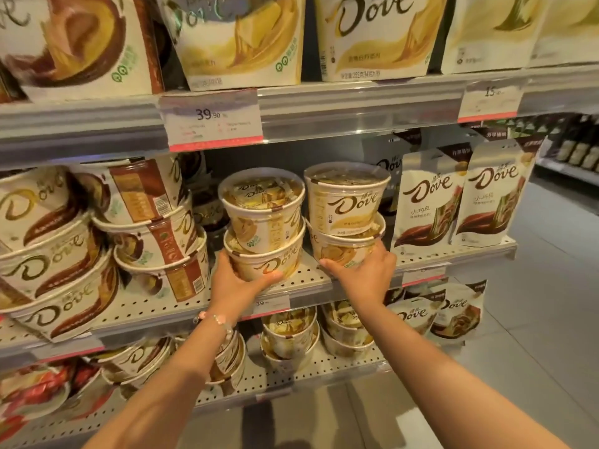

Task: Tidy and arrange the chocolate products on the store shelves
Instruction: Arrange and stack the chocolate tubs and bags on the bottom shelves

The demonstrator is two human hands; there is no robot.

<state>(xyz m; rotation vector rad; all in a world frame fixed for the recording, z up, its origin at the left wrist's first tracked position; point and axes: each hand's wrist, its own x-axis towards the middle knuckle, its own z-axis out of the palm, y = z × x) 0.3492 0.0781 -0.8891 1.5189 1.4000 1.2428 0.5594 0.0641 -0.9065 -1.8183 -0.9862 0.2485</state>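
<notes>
Middle shelf (311, 280), perforated metal, at about chest height to the person standing before it. Two stacks of cream-coloured Dove tubs stand side by side near its front edge, each two tubs high, with a narrow gap between the stacks.

Left stack: the left hand (238, 281) cups the lower left tub (272, 259), fingers curled round its base from the left and front, thumb side up along its wall. A beaded bracelet (215, 320) sits on that wrist. The upper left tub (264, 210) rests on the lower one, leaning slightly toward the viewer so its clear lid faces outward.

Right stack: the right hand (364, 270) grips the lower right tub (343, 249), thumb reaching left across the front of the base, fingers wrapped round its right side (their tips are hidden behind the tub). The upper right tub (346, 196) sits squarely on top, logo facing forward.

Surroundings on the same shelf: to the left, brown-and-cream Dove tubs (58, 254) in tall, tilted stacks, several leaning on one another; to the right, two standing Dove pouches (460, 205), upright and touching. A price tag (212, 119) reading 39.90 hangs on the rail above. The top shelf carries large Dove bags (372, 37). The shelf below holds more cream tubs (290, 335) and pouches, partly hidden by both forearms.
</notes>
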